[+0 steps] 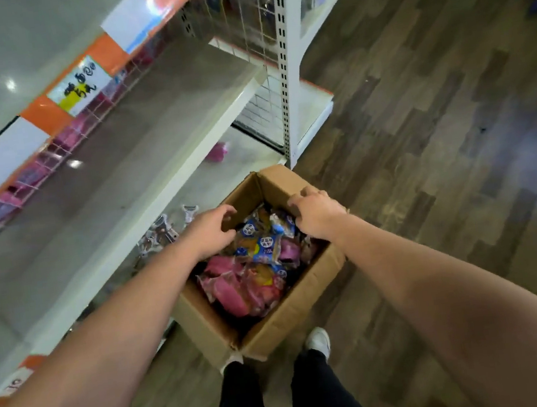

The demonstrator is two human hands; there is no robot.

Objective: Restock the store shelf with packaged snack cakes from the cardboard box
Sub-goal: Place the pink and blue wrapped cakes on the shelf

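- Head view: an open brown cardboard box stands on the dark wood-pattern floor, just beside the foot of a white metal store shelf.
- Inside the box lie the plastic-wrapped snack cakes, pink packets towards the near side and blue-and-orange ones towards the far side (heaped loosely, not in rows).
- The left hand hangs over the box's left edge with fingers and thumb bent and a gap between them; I cannot tell whether it touches a packet or the cardboard.
- The right hand sits on the box's right wall, its fingers curled over the rim and clamped on the cardboard.
- The shelf board at the middle level is bare grey; an orange-and-white edge strip with a handwritten label runs along the board above it.
- One small pink packet lies alone on the lower board, well apart from the box.
- Some clear-wrapped small goods lie on the lowest board, near the left hand.
- Below the box show black trouser legs and a white shoe, the shoe touching the box's near corner.
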